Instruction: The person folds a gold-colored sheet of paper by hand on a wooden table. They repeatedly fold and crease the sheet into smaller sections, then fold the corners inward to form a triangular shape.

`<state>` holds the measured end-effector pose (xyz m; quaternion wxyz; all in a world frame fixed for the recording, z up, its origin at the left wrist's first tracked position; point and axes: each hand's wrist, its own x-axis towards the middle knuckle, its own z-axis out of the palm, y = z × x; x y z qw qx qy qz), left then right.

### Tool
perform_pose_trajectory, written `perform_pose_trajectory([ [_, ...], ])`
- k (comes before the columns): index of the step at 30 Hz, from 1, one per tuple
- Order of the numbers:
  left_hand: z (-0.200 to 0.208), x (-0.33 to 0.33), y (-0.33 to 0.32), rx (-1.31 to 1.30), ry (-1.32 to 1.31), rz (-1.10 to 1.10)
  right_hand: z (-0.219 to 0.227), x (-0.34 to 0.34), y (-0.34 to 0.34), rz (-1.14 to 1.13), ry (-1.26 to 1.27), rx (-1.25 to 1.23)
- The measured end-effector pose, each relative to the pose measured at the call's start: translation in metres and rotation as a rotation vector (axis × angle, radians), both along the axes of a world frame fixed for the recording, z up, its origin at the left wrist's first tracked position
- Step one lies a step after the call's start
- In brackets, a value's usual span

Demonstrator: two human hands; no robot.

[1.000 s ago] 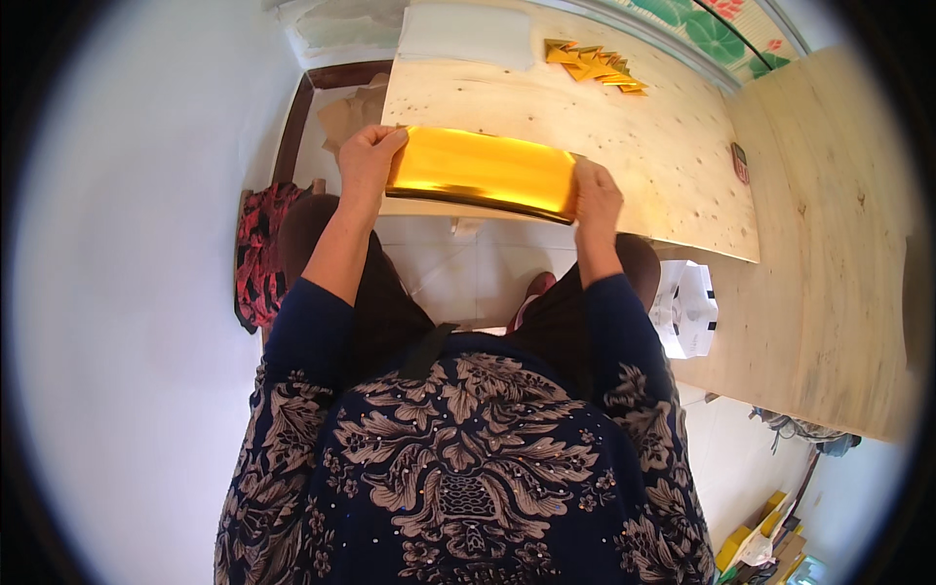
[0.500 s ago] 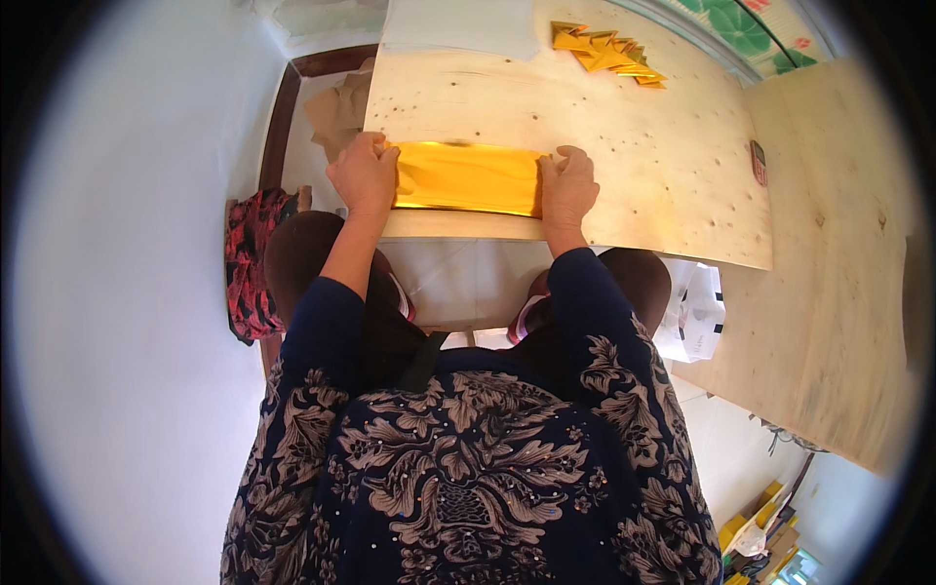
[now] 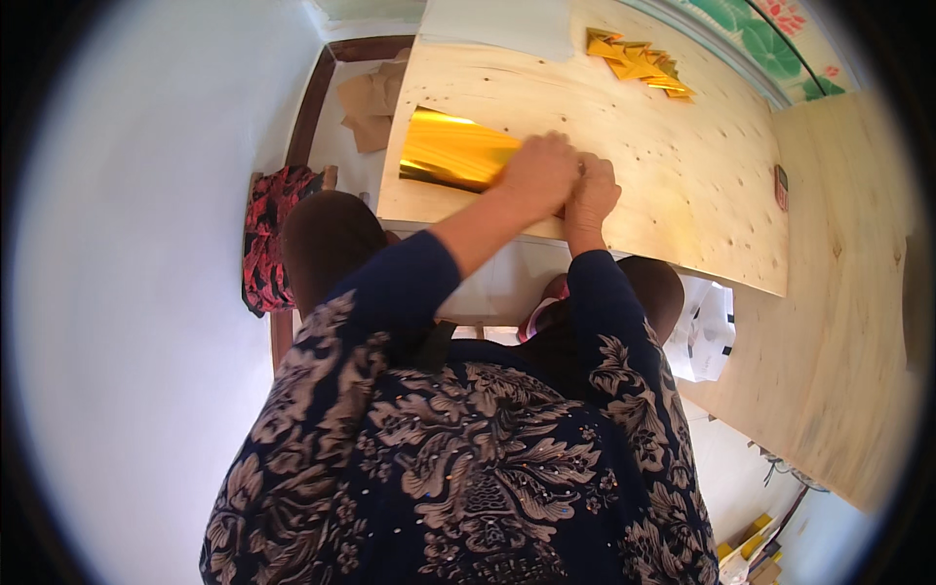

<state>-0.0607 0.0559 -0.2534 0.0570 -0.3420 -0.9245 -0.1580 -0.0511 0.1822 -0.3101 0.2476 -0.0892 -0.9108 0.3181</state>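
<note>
A strip of shiny gold foil paper (image 3: 456,151) lies near the front edge of the wooden table, its left end uncovered. My left hand (image 3: 542,174) has its fingers curled over the paper's right part, close against my right hand. At the right end of the strip, my right hand (image 3: 593,191) is closed, fingertips bent down onto the paper. Both hands hide that end, so any fold there cannot be made out. Toward the back of the table lies a row of folded gold paper pieces (image 3: 639,63), overlapping one another.
The plywood table (image 3: 682,185) carries pale sheets (image 3: 497,24) at its far left and a small red and dark object (image 3: 781,187) at its right edge. Brown paper (image 3: 369,112) lies beyond the left edge. A white bag (image 3: 704,330) hangs below the front right edge.
My left hand has left the paper's left end and moved right, up beside my right hand. The left end now lies free. The view has shifted a little.
</note>
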Motion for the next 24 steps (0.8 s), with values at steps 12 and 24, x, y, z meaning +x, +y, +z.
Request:
perform_pose_trajectory([
  [12, -0.039, 0.032, -0.115, -0.133, -0.122, 0.572, 0.002, 0.003, 0.001, 0.016, -0.005, 0.095],
  [24, -0.034, 0.032, -0.126, -0.126, -0.111, 0.547, 0.050, -0.009, -0.102, 0.318, 0.451, 0.119],
])
